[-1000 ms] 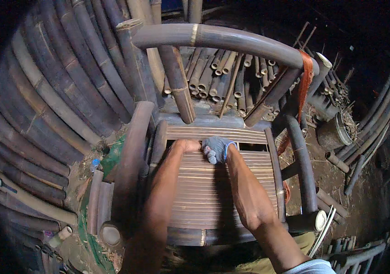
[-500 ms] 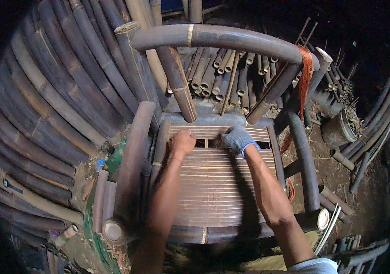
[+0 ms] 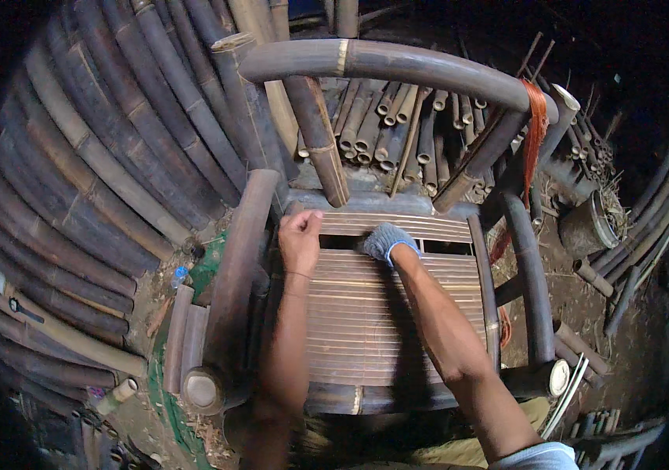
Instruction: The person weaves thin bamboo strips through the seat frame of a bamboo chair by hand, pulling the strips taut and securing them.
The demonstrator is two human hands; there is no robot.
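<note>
A bamboo chair stands before me, its seat made of thin bamboo slats (image 3: 393,313) lying side by side within dark pole rails. A dark gap (image 3: 448,247) runs across the seat near the back, a light strip crossing it. My bare left hand (image 3: 301,241) is at the left end of this gap, beside the side rail, fingers curled together; anything in them is too small to make out. My right hand (image 3: 391,242), in a grey knitted glove, is closed over the middle of the gap by the rear slats (image 3: 409,225). Its fingertips are hidden.
The curved backrest pole (image 3: 405,63) arches behind the seat, orange cord (image 3: 535,133) tied at its right end. Thick dark bamboo poles (image 3: 99,157) lean at the left. Cut bamboo lengths (image 3: 385,141) are stacked behind. A bucket (image 3: 589,223) stands right; a wristwatch (image 3: 26,311) lies left.
My gloved right hand has moved left along the gap, baring its right part. My left hand has shifted slightly left and lifted its fingers toward the side rail. The view has shifted slightly.
</note>
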